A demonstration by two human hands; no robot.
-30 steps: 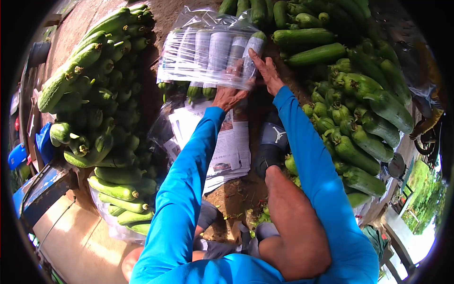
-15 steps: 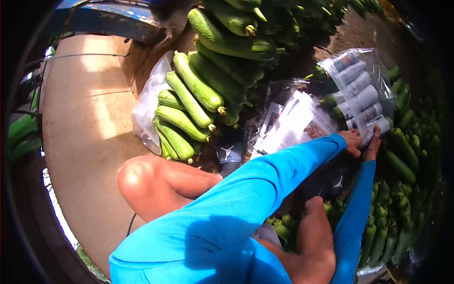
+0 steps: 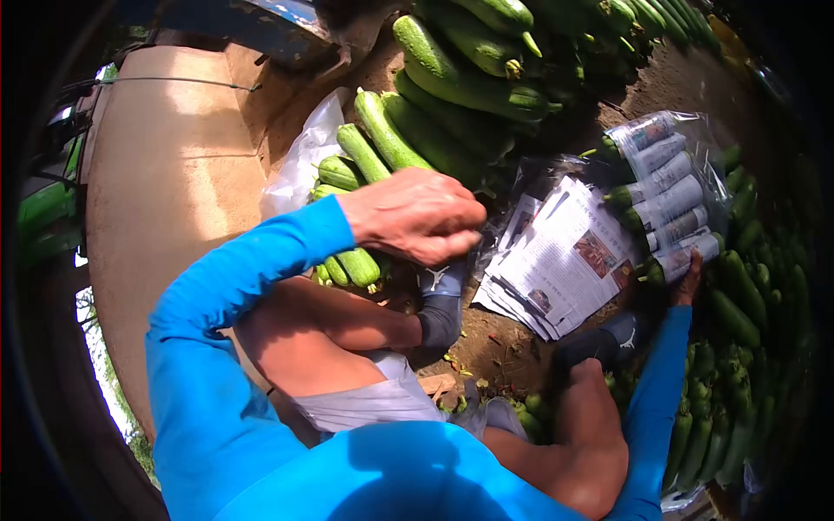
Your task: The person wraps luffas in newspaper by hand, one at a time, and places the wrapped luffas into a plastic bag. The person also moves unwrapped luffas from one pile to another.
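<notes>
My left hand is closed, its fingers curled, in front of the long green gourds that lie by a white plastic bag. The underside of this hand is hidden, so anything within it cannot be made out. Over on the right, my right hand is closed around the outer end of a newspaper-wrapped gourd, the nearest in a row. Other wrapped gourds lie just beyond it in a clear plastic bag. Between my hands, a stack of newspaper sheets rests on the ground.
More large gourds are piled at the back. Smaller green vegetables crowd the right side. A tan ledge runs along the left. My shoes stand on the dirt near the newspaper.
My left hand has left the wrapped gourd and swung left across to the unwrapped gourds. My right hand stays at the wrapped row. The newspaper stack is now uncovered by my arm.
</notes>
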